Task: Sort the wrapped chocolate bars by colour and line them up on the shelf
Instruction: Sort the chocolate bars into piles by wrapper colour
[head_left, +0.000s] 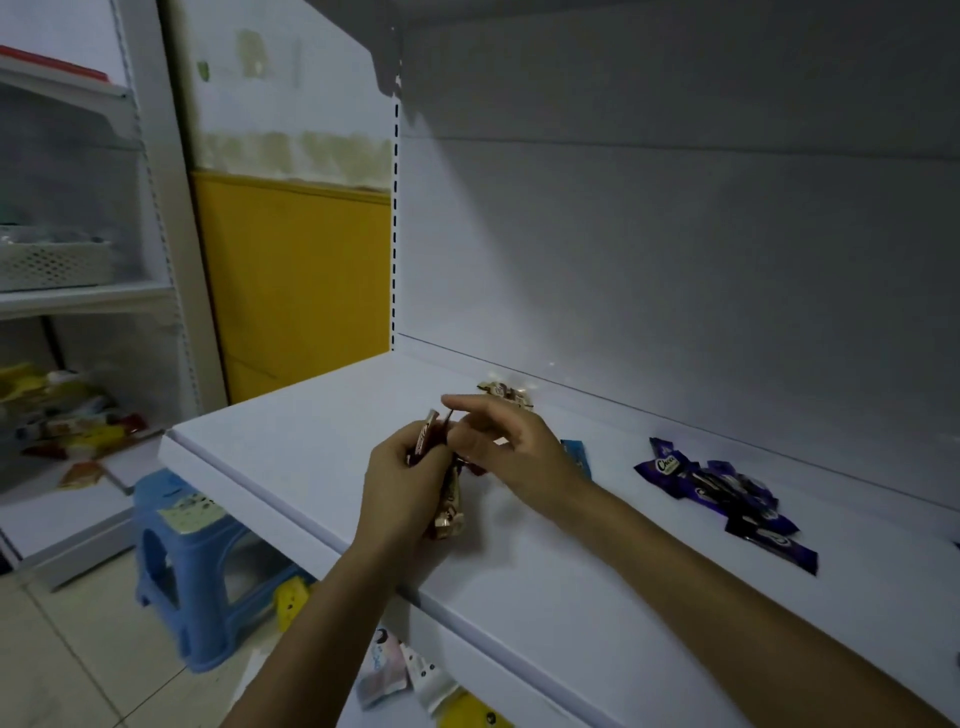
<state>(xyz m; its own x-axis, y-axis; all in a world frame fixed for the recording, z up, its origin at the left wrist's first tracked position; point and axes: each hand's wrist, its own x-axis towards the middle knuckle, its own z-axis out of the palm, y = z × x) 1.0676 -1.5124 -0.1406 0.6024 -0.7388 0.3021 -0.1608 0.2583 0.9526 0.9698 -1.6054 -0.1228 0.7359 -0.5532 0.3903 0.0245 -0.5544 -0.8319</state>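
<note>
Single head-worn, wide-angle view. The camera stands close in front of the shelf (322, 467) and above it, facing forward and down across the top toward the back panel (675, 260). It is turned somewhat left, so the front edge runs from mid-left to the near right corner. Both forearms enter from the near bottom edge. The left hand (400, 467) and right hand (511, 452) meet on bars (449, 499) at frame centre, at close range. Purple bars (727, 488) lie to the right. Left of the shelf the view takes in a stool (182, 561) on the floor (67, 665) and a second rack (78, 296) at far left.
</note>
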